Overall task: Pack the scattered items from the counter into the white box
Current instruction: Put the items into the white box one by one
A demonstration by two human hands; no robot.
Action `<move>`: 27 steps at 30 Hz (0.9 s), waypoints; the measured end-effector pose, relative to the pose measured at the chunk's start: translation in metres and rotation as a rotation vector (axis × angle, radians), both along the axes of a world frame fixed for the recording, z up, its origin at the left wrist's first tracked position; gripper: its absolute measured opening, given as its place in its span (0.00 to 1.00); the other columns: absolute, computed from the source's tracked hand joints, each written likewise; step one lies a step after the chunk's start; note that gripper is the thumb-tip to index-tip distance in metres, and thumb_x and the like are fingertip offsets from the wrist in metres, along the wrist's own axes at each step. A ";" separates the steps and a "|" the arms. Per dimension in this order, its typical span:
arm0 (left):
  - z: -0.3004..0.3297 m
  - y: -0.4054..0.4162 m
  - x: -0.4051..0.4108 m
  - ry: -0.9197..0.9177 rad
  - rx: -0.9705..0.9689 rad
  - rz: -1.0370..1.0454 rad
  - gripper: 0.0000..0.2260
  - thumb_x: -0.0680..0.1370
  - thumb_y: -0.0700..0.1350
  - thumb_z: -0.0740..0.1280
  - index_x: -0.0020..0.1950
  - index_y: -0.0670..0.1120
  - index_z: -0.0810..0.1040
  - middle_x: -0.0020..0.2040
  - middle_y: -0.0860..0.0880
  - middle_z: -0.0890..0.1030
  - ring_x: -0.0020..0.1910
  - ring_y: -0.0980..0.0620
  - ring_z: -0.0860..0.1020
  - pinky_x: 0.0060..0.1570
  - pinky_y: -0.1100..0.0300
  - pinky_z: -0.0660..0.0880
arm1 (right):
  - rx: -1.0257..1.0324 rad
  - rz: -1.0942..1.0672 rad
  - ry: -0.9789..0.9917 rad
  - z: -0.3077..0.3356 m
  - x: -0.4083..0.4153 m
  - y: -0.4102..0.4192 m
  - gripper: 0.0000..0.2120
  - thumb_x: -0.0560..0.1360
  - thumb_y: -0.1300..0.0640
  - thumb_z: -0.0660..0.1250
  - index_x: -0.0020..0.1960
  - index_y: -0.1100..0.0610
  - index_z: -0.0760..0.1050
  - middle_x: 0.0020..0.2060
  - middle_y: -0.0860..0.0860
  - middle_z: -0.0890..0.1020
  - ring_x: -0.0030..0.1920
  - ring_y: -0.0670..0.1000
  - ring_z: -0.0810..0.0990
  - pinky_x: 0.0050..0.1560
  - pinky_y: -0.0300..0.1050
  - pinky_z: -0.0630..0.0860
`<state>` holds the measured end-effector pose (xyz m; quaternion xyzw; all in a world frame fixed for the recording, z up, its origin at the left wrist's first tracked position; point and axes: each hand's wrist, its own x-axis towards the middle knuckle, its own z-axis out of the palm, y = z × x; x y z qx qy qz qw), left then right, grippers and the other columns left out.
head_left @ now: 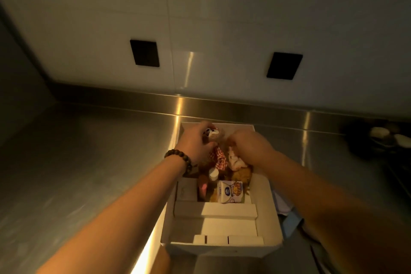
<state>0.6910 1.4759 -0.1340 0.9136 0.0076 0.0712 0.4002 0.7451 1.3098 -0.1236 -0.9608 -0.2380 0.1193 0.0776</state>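
The white box [270, 211] stands open on the steel counter, straight ahead of me. Over its far half, my left hand [195, 143] grips a brown plush toy [214, 138] in a red checked outfit, holding it near the head. My right hand [248, 143] is closed beside the toy's other side, touching it and a pale wrapped item [235, 159] below. Lower in the box lie a small white and blue milk carton [230, 191], a yellow-brown item [241, 174] and a grey flat box [188, 189]. White cardboard inserts [229, 211] fill the near half.
The steel counter [89, 162] stretches left and ends at a raised back ledge under a tiled wall with two black sockets [144, 52]. Dark objects with pale round pieces [380, 132] sit at the far right. Something blue [291, 223] lies beside the box's right wall.
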 end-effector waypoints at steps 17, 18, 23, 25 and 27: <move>-0.059 -0.064 0.017 0.274 0.616 -0.230 0.37 0.77 0.63 0.52 0.75 0.46 0.37 0.76 0.46 0.39 0.74 0.46 0.40 0.72 0.47 0.43 | 0.229 -0.155 -0.130 -0.011 -0.029 -0.126 0.17 0.77 0.59 0.64 0.66 0.58 0.72 0.65 0.56 0.73 0.66 0.54 0.70 0.63 0.39 0.61; -0.058 -0.063 0.017 0.267 0.599 -0.231 0.37 0.76 0.63 0.53 0.75 0.45 0.38 0.76 0.46 0.40 0.74 0.46 0.40 0.72 0.47 0.44 | 0.228 -0.178 -0.135 -0.011 -0.031 -0.136 0.17 0.77 0.59 0.64 0.65 0.59 0.72 0.65 0.57 0.73 0.65 0.54 0.71 0.61 0.37 0.60; -0.021 -0.079 0.010 -0.045 0.354 -0.034 0.28 0.76 0.57 0.61 0.71 0.45 0.61 0.71 0.44 0.63 0.70 0.45 0.61 0.68 0.50 0.60 | 0.217 -0.347 -0.090 -0.019 -0.047 -0.194 0.15 0.77 0.59 0.63 0.63 0.56 0.73 0.63 0.56 0.73 0.62 0.54 0.73 0.59 0.39 0.65; 0.000 -0.100 0.005 -0.126 0.289 -0.007 0.25 0.76 0.54 0.63 0.69 0.46 0.64 0.68 0.45 0.67 0.66 0.46 0.65 0.65 0.51 0.64 | 0.230 -0.406 -0.051 -0.025 -0.056 -0.214 0.15 0.76 0.58 0.64 0.63 0.54 0.74 0.62 0.54 0.74 0.59 0.51 0.74 0.55 0.38 0.67; 0.015 -0.127 -0.002 -0.178 0.301 -0.043 0.23 0.76 0.51 0.63 0.69 0.45 0.65 0.67 0.45 0.67 0.66 0.46 0.66 0.65 0.53 0.64 | 0.245 -0.437 -0.005 -0.031 -0.067 -0.232 0.15 0.76 0.58 0.65 0.63 0.53 0.74 0.61 0.53 0.75 0.58 0.50 0.75 0.55 0.39 0.69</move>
